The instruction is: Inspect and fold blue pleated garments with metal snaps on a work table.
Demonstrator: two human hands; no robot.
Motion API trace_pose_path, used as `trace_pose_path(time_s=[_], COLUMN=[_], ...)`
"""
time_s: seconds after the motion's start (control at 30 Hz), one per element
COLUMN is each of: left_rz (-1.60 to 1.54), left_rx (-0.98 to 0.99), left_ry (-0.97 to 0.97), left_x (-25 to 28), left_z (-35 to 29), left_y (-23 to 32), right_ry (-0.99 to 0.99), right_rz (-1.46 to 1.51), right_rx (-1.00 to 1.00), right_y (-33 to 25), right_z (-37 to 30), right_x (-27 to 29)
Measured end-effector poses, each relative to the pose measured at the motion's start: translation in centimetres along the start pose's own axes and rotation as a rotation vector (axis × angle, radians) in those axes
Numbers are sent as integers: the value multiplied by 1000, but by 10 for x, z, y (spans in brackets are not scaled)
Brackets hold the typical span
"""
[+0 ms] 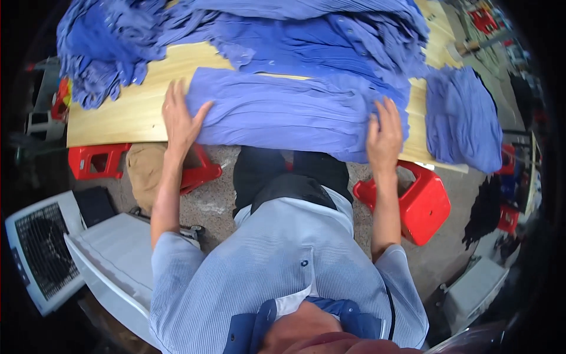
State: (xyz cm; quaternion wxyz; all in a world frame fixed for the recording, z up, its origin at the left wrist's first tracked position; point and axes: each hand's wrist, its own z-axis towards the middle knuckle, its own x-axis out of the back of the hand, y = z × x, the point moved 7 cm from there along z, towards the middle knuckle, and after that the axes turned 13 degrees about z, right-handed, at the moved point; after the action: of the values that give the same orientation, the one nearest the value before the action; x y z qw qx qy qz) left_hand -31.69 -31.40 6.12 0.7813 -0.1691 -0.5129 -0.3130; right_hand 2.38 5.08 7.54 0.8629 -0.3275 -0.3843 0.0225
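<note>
A blue garment [283, 112], folded into a long flat rectangle with some creases, lies along the near edge of the wooden table [118, 127]. At its left end rests my left hand [183, 118], fingers stretched out and the thumb on the cloth. My right hand [386, 133] lies over the right end with its fingers spread on the fabric. Neither hand grips the cloth. Behind the folded piece, loose blue garments [306, 44] are heaped across the table.
A folded blue stack [463, 118] hangs over the table's right edge. Beneath the table stand a red stool [424, 203] on the right and another red stool [97, 160] on the left, beside a tan sack [147, 174]. A fan-like grey appliance [44, 248] is at lower left.
</note>
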Motion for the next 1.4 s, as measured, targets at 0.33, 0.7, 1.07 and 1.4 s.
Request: trace_pose_path(time_s=[0.33,0.7,1.07,1.4], left_rz=[89,127,-1013,-900], left_rx=[77,161,584,239], left_ry=[116,83,-121,-335], left_x=[-15,-2,23,114], left_z=[-36,-34,-15,50], left_y=[23,31,-45,121], right_ry=[-321,-211,-280,-334], right_rz=[-153,104,120,1675], right_rx=[-19,88,188,-350], right_y=[-6,-117,-157,-185], right_z=[5,11,19,40], right_x=[-71,-112,-222,-159])
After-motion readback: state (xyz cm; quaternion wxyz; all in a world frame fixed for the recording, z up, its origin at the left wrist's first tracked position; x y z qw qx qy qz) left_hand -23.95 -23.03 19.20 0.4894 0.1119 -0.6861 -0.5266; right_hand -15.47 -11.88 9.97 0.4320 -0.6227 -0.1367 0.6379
